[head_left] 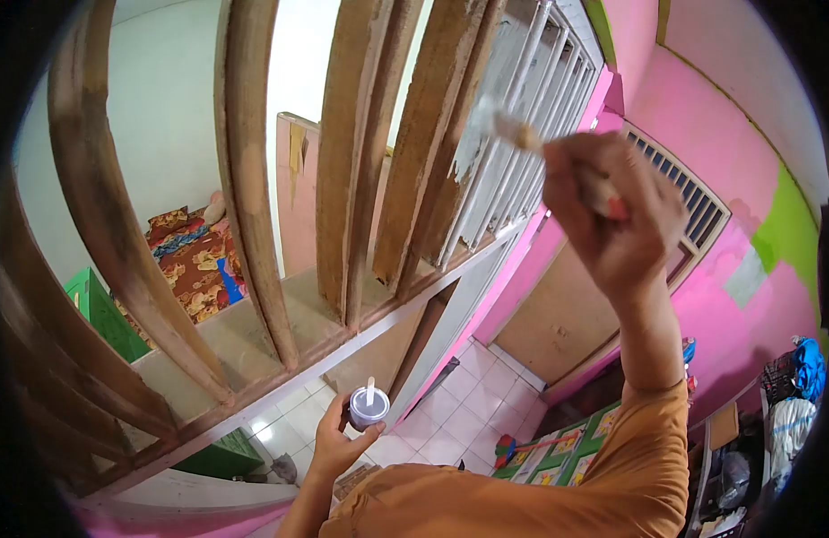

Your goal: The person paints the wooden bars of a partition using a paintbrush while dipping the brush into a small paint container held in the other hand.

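Note:
My right hand (616,211) is raised and closed around the handle of a paintbrush (525,137). The brush's bristles point left and look blurred, close to a slat (475,134) that carries patchy grey-white paint over brown wood; whether they touch it I cannot tell. Lower down, my left hand (329,444) grips a small paint can (369,421) of greyish paint, with a flat pale stick (370,391) standing in it. Bare brown wooden slats (342,161) rise to the left of the brush, and white-painted slats (526,184) stand to its right.
A white-edged ledge (316,351) runs under the slats. Behind them lies a patterned mattress (195,269) beside a green cabinet (100,309). Far below is a tiled floor (464,394). At right are a pink wall (701,125), a brown door (567,314) and cluttered shelves (746,439).

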`<state>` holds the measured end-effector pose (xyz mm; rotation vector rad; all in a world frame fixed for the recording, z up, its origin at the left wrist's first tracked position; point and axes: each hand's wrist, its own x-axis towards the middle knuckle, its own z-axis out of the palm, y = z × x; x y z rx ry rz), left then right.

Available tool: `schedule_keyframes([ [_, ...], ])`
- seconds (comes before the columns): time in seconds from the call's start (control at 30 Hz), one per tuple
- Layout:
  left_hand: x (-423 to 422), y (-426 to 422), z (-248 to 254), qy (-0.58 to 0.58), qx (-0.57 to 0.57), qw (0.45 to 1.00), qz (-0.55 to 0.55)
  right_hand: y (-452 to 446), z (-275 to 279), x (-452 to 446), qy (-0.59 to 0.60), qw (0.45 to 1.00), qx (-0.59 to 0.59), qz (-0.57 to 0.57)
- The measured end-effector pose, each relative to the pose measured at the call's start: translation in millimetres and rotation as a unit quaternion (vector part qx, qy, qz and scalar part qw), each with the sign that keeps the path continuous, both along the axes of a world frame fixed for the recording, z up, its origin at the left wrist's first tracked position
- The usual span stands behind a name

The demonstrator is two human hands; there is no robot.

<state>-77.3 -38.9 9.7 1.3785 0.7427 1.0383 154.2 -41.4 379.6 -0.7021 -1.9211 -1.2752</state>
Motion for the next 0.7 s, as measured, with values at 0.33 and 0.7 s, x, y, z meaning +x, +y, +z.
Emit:
schedule_keyframes([
  [0.33, 1.0, -2.2, -7.2, -0.021, -0.001, 1.000, -0.006, 0.5, -52.3, -4.1, -0.059, 0.984, -0.167, -0.023],
  [0.7, -2.6, -7.5, -13.6, -0.012, -0.004, 1.000, 0.000, 9.7, -51.3, -4.1, -0.092, 0.985, -0.145, -0.027],
])
